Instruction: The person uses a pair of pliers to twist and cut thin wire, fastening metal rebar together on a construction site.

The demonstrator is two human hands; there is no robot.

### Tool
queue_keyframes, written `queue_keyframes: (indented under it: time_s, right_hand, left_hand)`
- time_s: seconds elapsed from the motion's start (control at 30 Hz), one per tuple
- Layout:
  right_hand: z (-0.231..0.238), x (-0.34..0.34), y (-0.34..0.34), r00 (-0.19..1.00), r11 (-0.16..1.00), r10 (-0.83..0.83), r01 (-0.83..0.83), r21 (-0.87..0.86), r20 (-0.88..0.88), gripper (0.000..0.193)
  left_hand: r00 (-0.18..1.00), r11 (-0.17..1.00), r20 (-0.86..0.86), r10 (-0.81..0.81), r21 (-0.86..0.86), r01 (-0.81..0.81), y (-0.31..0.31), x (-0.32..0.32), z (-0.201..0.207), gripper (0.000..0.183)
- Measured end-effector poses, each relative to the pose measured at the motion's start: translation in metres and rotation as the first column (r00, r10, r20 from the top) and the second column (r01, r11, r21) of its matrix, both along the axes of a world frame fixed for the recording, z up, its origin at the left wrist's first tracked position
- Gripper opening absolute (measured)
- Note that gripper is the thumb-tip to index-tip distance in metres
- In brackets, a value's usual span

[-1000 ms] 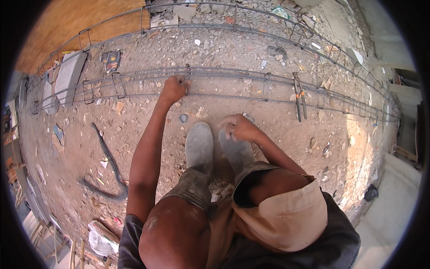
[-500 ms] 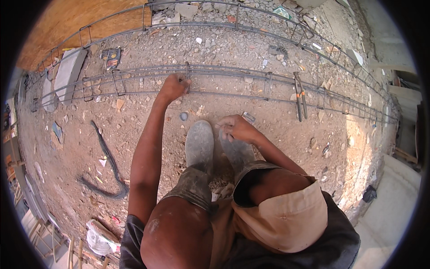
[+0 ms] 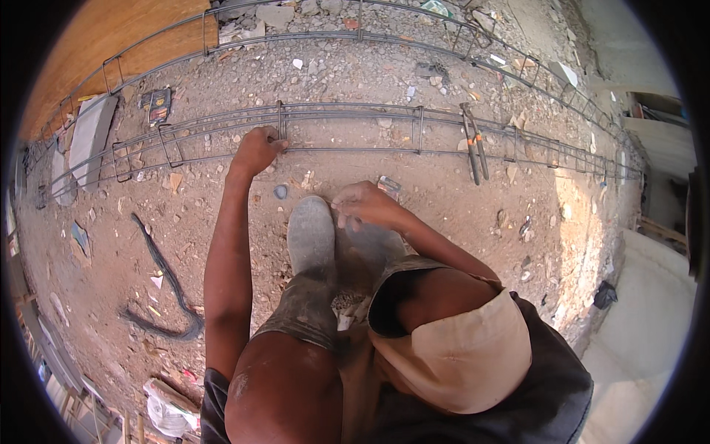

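Note:
My left hand point(image 3: 258, 152) is closed at an upright stirrup point(image 3: 280, 118) of a long steel rebar cage point(image 3: 347, 150) lying across the ground ahead of me. Over my grey rubber boots point(image 3: 310, 233), my right hand point(image 3: 364, 204) has its fingers drawn together in a pinch. What they hold, if anything, is too small to make out. Farther right, a pair of pincers point(image 3: 472, 144) with orange and dark handles leans on the cage. A bent bundle of dark tie wire point(image 3: 168, 280) lies on the dirt at left.
A second rebar cage point(image 3: 285, 37) runs along the far side, by a wooden board point(image 3: 133, 37). Grey slabs point(image 3: 95, 140) lie under the cage's left end. Rubble and scraps cover the ground. A white plastic bag point(image 3: 168, 411) sits at lower left, and a pale wall point(image 3: 643, 311) stands at right.
The whole view has swung slightly, so the scene sits farther left. My left hand stays at the same stirrup. My right hand remains pinched and has moved slightly toward the cage.

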State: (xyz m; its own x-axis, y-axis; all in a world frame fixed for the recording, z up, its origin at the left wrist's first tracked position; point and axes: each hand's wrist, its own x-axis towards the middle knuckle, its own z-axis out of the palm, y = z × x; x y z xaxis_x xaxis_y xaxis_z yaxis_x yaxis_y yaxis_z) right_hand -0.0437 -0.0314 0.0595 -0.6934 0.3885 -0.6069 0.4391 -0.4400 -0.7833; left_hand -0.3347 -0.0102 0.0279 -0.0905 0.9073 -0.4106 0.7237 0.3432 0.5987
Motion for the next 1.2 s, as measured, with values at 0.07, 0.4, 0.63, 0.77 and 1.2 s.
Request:
queue_keyframes:
  time_s: [0.07, 0.4, 0.63, 0.77, 1.2]
  right_hand:
    - [0.001, -0.001, -0.001, 1.0, 1.0, -0.013, 0.013, -0.022, 0.0, 0.018]
    - [-0.006, -0.016, -0.005, 0.985, 0.945, -0.161, 0.138, -0.298, -0.055, 0.017]
    - [0.0, -0.042, 0.009, 0.998, 0.963, -0.048, 0.036, -0.268, -0.039, 0.015]
    - [-0.001, -0.059, 0.013, 0.995, 0.995, 0.097, -0.097, 0.023, 0.034, 0.013]
    - [-0.025, -0.113, 0.006, 0.901, 0.433, 0.245, -0.432, 0.792, 0.358, 0.014]
  left_hand:
    - [0.99, 0.99, -0.139, -0.032, 0.132, 0.05, -0.005, 0.003, 0.0, 0.03]
    - [0.992, 0.986, 0.05, -0.116, -0.114, 0.121, 0.0, -0.012, -0.001, 0.036]
    - [0.983, 0.975, 0.074, -0.166, -0.138, 0.175, 0.008, -0.017, -0.004, 0.04]
    - [0.981, 0.966, 0.112, -0.161, -0.188, 0.18, 0.012, -0.02, -0.005, 0.037]
    - [0.992, 0.991, 0.123, -0.012, -0.127, 0.028, 0.009, -0.019, -0.01, 0.033]
